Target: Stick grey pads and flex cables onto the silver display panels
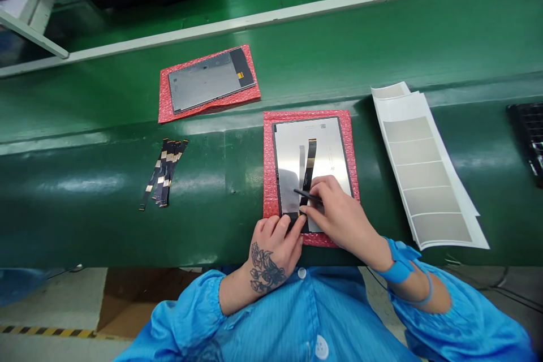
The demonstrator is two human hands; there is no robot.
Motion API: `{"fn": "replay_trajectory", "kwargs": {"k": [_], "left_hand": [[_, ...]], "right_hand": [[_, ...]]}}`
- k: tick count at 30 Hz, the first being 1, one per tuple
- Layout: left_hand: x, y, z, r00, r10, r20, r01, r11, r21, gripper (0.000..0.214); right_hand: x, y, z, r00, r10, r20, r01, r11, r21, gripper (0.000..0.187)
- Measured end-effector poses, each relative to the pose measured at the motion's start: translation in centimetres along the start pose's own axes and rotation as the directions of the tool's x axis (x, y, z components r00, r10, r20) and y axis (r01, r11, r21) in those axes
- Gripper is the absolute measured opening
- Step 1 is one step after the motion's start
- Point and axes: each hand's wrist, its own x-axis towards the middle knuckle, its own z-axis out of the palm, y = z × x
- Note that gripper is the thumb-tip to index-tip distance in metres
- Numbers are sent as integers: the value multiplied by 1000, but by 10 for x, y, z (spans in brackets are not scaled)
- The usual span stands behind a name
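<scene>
- Your right hand was narrowed to a pinch on a slim black tool, perhaps tweezers, its tip near a flexible flat cable on the display panel.
- Your left hand was curled, its fingertips apparently resting at the cable's lower end, by the panel's near edge.
- That cable looked light, thin and easily creased; its edges seemed the safest place to take hold.
- It appeared glossy black, with gold-coloured bands.
- Loose cables lay left of the panel; a sheet of grey film lay right of it.
</scene>
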Motion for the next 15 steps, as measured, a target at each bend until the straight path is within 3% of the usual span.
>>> {"fn": "replay_trajectory", "kwargs": {"k": [3,6,11,15], "left_hand": [[-1,-1,-1,999,-47,-26,44,996,-76,36],[-2,-2,-1,999,-47,-10,46,996,-76,38],[3,1,-1,999,-32,26,32,999,6,33],[5,7,-2,998,-49,47,51,998,-35,31]], "right_hand": [[-5,2,5,982,72,-176,-78,996,-31,22],[-11,6,6,948,91,-304,-94,996,8,18],[-21,16,-5,892,114,-437,-78,992,98,18],[-29,30,-7,851,179,-493,-157,984,86,23]]}}
